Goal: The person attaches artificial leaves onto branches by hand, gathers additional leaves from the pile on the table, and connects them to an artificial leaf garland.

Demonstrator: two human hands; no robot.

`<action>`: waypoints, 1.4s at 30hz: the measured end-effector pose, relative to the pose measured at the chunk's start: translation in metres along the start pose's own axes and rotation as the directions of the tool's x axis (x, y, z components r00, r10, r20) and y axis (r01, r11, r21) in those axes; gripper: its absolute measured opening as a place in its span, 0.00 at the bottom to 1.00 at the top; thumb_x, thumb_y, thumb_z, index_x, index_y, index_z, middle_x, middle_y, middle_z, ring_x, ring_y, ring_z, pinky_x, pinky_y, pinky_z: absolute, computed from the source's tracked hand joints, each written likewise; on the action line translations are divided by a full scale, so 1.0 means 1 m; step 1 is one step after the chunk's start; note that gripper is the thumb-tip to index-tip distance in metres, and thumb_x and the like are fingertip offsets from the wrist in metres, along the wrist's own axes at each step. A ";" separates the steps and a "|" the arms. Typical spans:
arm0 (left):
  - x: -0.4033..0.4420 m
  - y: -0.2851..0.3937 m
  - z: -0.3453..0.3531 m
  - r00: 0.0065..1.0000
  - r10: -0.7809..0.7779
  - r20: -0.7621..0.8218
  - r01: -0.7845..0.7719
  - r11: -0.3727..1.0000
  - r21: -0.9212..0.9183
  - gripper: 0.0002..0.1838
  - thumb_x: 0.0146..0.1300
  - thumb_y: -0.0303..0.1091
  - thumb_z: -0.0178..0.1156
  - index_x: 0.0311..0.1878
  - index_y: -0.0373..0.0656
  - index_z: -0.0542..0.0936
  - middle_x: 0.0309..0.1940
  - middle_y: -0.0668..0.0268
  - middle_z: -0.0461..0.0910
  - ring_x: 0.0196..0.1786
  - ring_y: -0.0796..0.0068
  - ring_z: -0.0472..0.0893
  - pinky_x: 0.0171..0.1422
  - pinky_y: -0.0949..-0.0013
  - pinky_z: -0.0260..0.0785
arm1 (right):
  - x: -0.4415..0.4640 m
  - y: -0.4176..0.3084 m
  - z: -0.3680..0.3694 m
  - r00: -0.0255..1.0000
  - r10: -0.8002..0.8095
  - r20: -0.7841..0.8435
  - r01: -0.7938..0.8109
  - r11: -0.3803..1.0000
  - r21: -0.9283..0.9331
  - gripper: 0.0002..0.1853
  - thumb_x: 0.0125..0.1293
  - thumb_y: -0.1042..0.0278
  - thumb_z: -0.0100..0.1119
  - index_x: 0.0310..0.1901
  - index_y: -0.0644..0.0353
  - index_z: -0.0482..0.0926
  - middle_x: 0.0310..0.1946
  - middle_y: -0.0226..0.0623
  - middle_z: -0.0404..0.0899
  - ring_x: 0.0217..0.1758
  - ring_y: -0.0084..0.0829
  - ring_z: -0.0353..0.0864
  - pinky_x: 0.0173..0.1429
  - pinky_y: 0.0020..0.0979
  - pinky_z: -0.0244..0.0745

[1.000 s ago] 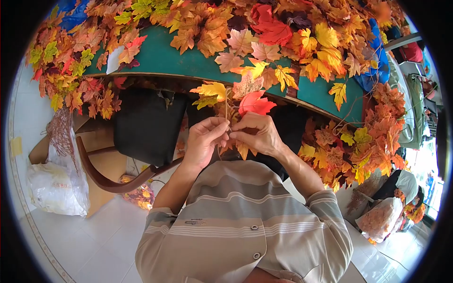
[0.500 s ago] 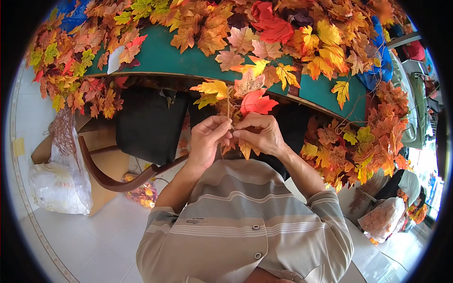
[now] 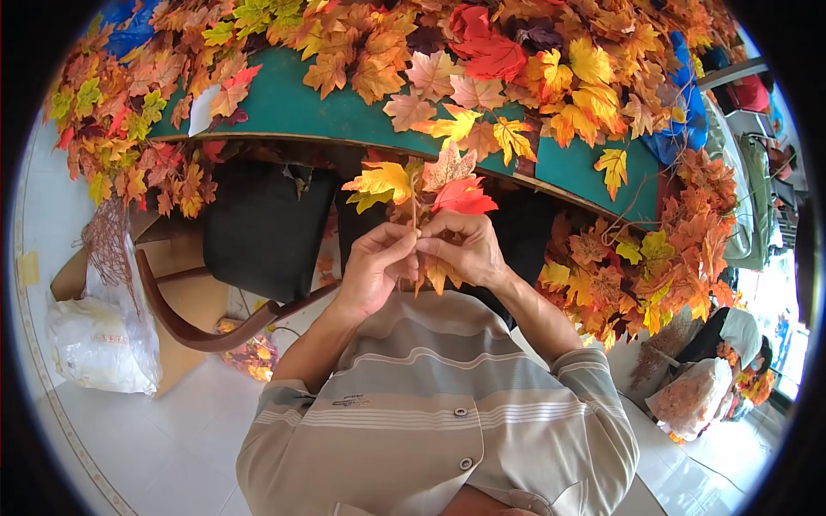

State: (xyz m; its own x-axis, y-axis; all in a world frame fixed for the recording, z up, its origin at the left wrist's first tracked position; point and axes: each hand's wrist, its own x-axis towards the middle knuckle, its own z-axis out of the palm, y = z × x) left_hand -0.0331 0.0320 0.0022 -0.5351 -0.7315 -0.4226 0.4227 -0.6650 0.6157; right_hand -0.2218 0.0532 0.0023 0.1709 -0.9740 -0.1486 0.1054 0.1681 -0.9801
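Grip: L hand (image 3: 376,265) thumb & index pinched tog. on thin stem (image 3: 414,205); R hand (image 3: 467,248) pinched at same spot, tips approx. touching. Stem's long axis runs up from both, equally near; leaf spray (image 3: 447,170) just beyond, nr tabletop (image 3: 344,119) edge.

Short-sleeved shirt (image 3: 387,456) in beige and grey bands, thin white stripes (image 3: 379,419) running across, two round buttons (image 3: 465,463) down the middle, small dark lettering (image 3: 348,401) at upper left, left hand (image 3: 376,268) bare, right hand (image 3: 469,249) bare
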 end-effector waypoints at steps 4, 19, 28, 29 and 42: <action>0.003 -0.005 -0.005 0.994 -0.036 0.100 0.043 0.997 -0.069 0.08 0.70 0.29 0.56 0.49 0.39 0.78 0.36 0.66 0.80 0.34 0.79 0.81 0.40 0.72 0.77 | 0.005 0.007 -0.002 0.998 0.060 0.031 -0.063 0.989 0.136 0.04 0.64 0.76 0.64 0.38 0.67 0.82 0.29 0.31 0.81 0.33 0.20 0.81 0.36 0.23 0.76; -0.027 -0.003 -0.010 0.992 -0.030 0.126 -0.002 0.970 0.243 0.08 0.68 0.30 0.60 0.46 0.36 0.81 0.31 0.64 0.82 0.32 0.80 0.79 0.38 0.76 0.72 | 0.019 0.039 -0.011 0.979 0.205 -0.004 -0.186 0.895 0.405 0.05 0.66 0.69 0.63 0.37 0.60 0.82 0.29 0.26 0.81 0.29 0.15 0.75 0.33 0.17 0.67; -0.019 -0.017 -0.025 0.984 0.145 -0.107 -0.090 0.908 0.408 0.09 0.67 0.33 0.61 0.41 0.36 0.82 0.29 0.67 0.82 0.25 0.84 0.77 0.28 0.80 0.68 | -0.007 0.000 0.001 0.968 -0.127 -0.214 0.022 0.901 -0.434 0.10 0.64 0.70 0.65 0.41 0.68 0.83 0.27 0.36 0.84 0.28 0.20 0.80 0.33 0.23 0.75; -0.017 -0.020 -0.020 0.977 0.192 -0.096 -0.124 0.870 0.477 0.08 0.67 0.31 0.60 0.41 0.35 0.82 0.29 0.66 0.82 0.27 0.85 0.77 0.29 0.80 0.69 | -0.008 -0.011 0.007 0.975 -0.146 -0.168 0.065 0.907 -0.415 0.09 0.64 0.68 0.65 0.36 0.68 0.84 0.27 0.37 0.84 0.26 0.17 0.79 0.28 0.20 0.72; 0.016 0.055 -0.034 0.914 0.049 0.403 -0.404 0.219 0.888 0.08 0.64 0.33 0.63 0.34 0.38 0.82 0.23 0.66 0.82 0.27 0.82 0.80 0.30 0.74 0.71 | -0.003 0.089 0.000 0.846 0.528 0.069 -0.478 0.696 0.536 0.07 0.63 0.69 0.60 0.40 0.62 0.81 0.33 0.35 0.84 0.34 0.30 0.83 0.40 0.31 0.77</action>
State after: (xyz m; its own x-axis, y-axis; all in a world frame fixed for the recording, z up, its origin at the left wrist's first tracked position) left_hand 0.0058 -0.0213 0.0065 -0.7631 -0.6403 -0.0879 -0.3409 0.2833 0.8964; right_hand -0.2127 0.0707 -0.0843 0.2681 -0.7251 -0.6343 0.5167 0.6639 -0.5406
